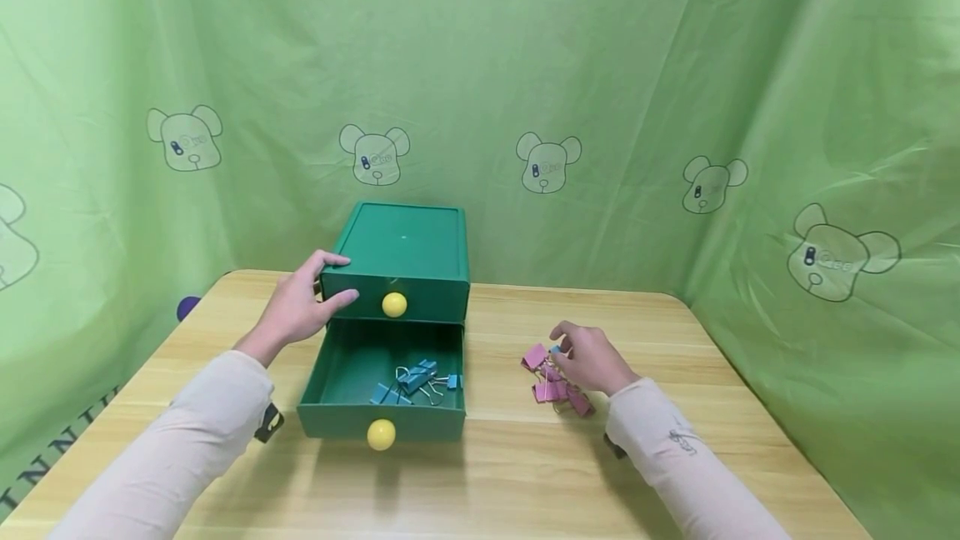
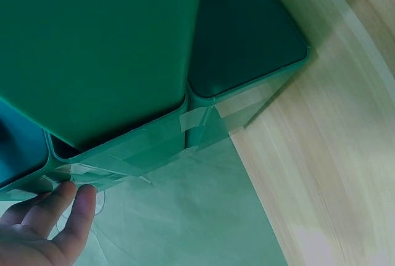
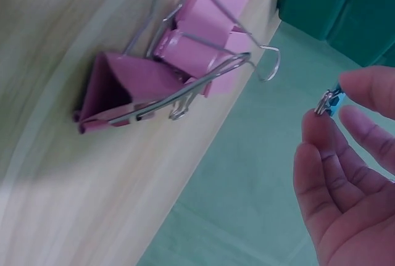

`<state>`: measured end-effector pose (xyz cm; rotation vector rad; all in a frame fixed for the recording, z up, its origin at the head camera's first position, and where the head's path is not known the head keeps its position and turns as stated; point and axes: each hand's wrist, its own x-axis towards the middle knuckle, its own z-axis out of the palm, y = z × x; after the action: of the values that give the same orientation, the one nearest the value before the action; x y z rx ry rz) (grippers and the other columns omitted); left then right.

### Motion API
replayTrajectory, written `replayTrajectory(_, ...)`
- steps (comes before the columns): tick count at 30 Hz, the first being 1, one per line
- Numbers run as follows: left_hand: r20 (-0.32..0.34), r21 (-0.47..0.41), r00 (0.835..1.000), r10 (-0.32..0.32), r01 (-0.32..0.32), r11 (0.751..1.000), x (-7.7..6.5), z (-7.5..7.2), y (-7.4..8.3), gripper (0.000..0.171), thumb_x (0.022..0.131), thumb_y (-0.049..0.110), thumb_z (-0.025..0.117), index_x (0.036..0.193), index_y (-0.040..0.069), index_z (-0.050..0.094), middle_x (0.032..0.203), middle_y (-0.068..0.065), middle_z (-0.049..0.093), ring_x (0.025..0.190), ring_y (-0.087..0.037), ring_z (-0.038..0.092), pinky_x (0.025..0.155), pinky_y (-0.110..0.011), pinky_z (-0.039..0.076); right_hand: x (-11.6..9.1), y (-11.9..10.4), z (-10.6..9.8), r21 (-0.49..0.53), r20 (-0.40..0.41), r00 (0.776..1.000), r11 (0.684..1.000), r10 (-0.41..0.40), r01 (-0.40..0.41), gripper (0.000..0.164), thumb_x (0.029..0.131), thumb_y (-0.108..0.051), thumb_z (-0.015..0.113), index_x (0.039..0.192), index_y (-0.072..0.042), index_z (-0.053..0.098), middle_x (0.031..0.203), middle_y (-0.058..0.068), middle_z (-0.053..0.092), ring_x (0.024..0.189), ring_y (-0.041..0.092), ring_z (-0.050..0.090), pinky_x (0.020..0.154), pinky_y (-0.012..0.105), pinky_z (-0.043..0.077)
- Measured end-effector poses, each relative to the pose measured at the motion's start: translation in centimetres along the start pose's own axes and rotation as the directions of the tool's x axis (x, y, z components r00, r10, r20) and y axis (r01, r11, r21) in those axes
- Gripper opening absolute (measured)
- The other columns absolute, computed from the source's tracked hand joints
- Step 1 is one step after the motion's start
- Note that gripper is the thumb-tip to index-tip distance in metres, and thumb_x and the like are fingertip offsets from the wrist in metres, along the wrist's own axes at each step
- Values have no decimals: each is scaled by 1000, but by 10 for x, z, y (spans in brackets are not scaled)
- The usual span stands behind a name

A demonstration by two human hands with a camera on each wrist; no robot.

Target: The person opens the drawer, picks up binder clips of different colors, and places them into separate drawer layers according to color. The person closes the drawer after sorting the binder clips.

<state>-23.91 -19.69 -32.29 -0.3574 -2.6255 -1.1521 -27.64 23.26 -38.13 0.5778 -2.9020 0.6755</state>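
A green two-drawer box (image 1: 405, 240) stands on the table, its lower drawer (image 1: 330, 373) pulled out. My left hand (image 1: 298, 302) rests on the box's upper left front corner, thumb on the front face. In the left wrist view its fingers (image 2: 80, 213) touch the box's side. Several blue binder clips (image 1: 417, 375) lie in the lower drawer. Over a pile of pink binder clips (image 1: 551, 391), my right hand (image 1: 596, 361) pinches a small blue binder clip (image 3: 333, 101) between thumb and fingertip. The right wrist view shows that clip held apart from the pink ones.
Yellow round knobs are on the upper drawer (image 1: 394, 304) and the lower one (image 1: 381, 435). The wooden table (image 1: 510, 473) has rounded back corners. A green curtain (image 1: 480, 65) with bear drawings hangs behind and along both sides.
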Motion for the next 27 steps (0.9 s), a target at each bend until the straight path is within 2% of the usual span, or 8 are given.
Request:
replayTrajectory(16, -2, -5, 1000, 2, -2, 1000, -1, 0, -1, 51, 95, 26, 64, 138, 10, 42, 135, -28, 47, 119, -47, 51, 92, -57, 48, 3, -21, -2, 38, -3, 997, 996, -75, 75, 25, 87, -6, 69, 110, 1, 62, 83, 7, 63, 65, 13, 59, 58, 26, 53)
replayTrajectory(27, 1, -9, 1000, 3, -3, 1000, 0, 1, 0, 51, 95, 29, 64, 138, 11, 42, 136, -28, 47, 123, -49, 48, 95, -59, 45, 5, -36, -6, 19, -16, 995, 995, -98, 98, 25, 87, -9, 69, 110, 0, 63, 84, 6, 63, 64, 12, 59, 60, 27, 53)
